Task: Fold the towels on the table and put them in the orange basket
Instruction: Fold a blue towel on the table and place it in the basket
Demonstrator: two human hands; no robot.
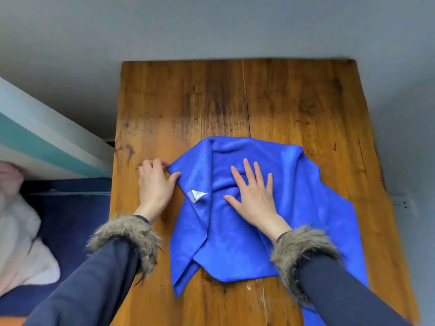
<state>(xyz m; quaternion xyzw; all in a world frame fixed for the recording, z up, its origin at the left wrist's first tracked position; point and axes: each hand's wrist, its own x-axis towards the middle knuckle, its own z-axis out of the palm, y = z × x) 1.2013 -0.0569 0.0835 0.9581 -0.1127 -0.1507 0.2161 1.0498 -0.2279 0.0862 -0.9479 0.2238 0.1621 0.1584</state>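
- Right hand (253,198): one, fingers spread flat, pressed on the middle of the blue towel (240,243), seemingly to pin it while the other hand worked.
- Left hand (155,184): one, fingertips pinching the towel's left corner, apparently to draw it out or fold it over.
- Blue towel: one, rumpled, partly folded, on the wooden table (235,97); white tag (197,196) left of the pinning hand.
- Orange basket: possibly the orange sliver far lower left of the towel; unconfirmed.
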